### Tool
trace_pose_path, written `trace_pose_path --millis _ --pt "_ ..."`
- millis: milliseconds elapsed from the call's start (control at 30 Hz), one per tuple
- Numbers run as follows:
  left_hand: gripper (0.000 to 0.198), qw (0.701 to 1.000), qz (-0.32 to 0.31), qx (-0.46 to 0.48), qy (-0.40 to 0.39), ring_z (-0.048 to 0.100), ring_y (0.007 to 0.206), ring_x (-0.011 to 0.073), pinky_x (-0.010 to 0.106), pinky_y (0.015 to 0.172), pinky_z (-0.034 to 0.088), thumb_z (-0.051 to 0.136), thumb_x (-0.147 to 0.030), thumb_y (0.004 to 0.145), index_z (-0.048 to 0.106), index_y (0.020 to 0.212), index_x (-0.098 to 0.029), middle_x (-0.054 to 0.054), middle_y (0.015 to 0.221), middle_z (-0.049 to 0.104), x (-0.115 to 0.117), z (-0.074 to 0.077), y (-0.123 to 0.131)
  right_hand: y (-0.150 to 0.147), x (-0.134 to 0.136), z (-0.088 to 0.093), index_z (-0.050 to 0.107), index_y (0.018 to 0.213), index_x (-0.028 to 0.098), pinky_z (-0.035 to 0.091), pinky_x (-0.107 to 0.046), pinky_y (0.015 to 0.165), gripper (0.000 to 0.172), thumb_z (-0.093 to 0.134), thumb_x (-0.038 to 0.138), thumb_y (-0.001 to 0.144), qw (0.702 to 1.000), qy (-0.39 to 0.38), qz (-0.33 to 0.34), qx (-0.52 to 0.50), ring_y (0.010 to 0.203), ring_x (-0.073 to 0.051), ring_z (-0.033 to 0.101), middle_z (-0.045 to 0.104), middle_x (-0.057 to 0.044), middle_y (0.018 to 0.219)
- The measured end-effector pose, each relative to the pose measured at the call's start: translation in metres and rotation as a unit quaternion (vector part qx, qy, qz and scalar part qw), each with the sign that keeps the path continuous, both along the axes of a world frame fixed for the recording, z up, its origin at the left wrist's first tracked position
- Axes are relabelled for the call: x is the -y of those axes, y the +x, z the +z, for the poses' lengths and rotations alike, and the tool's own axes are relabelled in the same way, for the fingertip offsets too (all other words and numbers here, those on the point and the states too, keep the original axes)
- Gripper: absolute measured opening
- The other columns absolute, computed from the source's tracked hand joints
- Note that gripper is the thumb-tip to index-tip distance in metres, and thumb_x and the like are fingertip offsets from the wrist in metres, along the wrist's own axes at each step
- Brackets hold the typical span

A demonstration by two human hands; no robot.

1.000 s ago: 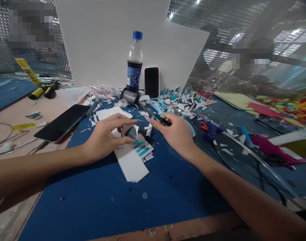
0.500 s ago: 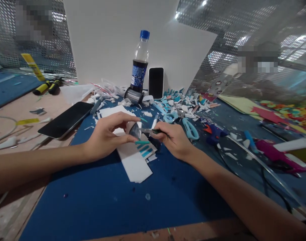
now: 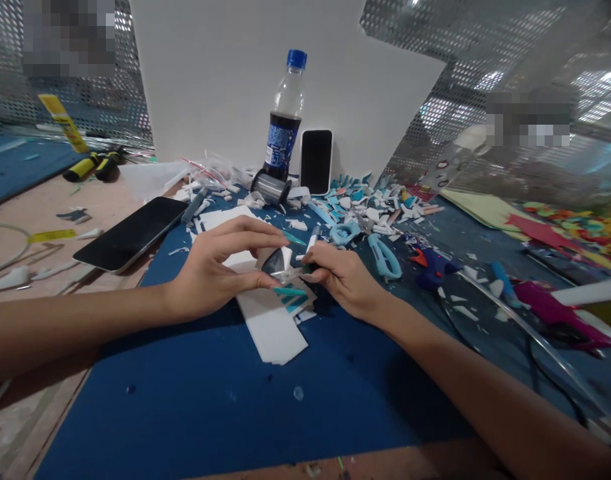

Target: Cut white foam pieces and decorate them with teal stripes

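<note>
My left hand (image 3: 225, 270) grips a small rounded piece with a dark, glossy face (image 3: 274, 263) between thumb and fingers; much of it is hidden. The fingers of my right hand (image 3: 346, 279) are closed around a slim tool with a metal tip (image 3: 294, 273) and a dark handle; its exact kind does not show. The tip meets the lower edge of the rounded piece, near my left thumb. Beneath both hands lie white strips of board (image 3: 274, 333) and a small piece with teal stripes (image 3: 296, 300).
Behind stand a cola bottle (image 3: 281, 143), a spool (image 3: 270, 189) and an upright phone-like device (image 3: 316, 162). Scraps (image 3: 375, 203) and light-blue scissors (image 3: 385, 259) lie to the right, near a blue glue gun (image 3: 432, 267). At left rests a dark phone (image 3: 133, 233).
The tool's tip has moved down from the middle of the rounded piece's open side to its lower edge. The piece has turned slightly in my left hand. The view has shifted a little.
</note>
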State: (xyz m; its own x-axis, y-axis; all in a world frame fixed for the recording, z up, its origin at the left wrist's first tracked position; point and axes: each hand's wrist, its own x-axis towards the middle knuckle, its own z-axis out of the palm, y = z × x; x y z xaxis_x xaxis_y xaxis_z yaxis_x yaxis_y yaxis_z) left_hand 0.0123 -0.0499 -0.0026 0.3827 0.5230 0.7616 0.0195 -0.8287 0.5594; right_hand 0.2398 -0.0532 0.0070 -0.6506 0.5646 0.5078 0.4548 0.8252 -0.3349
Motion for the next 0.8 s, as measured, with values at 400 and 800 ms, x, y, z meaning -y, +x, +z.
trace_pose_path --millis 400,800 --pt "0.035 0.997 -0.011 0.029 -0.073 0.06 0.086 0.0154 0.025 0.075 0.058 0.079 -0.029 0.071 0.069 0.104 -0.022 0.005 0.093 0.06 0.0038 0.0004 -0.0007 -0.003 0.0019 -0.002 0.05 0.074 0.019 0.036 -0.023 0.055 0.048 0.025 0.052 0.098 0.999 -0.027 -0.017 -0.007 0.059 -0.011 0.046 0.051 0.0 0.064" --pt "0.027 0.999 0.0 0.02 -0.046 0.061 0.077 0.0166 0.029 0.069 0.057 0.079 -0.036 0.071 0.069 0.09 -0.02 0.005 0.086 0.062 0.0004 -0.002 0.0012 -0.0051 0.0032 -0.0035 0.051 0.076 0.018 0.034 -0.023 0.055 0.04 0.032 0.045 0.099 1.0 0.009 -0.013 -0.02 0.058 -0.011 0.043 0.051 0.001 0.062"
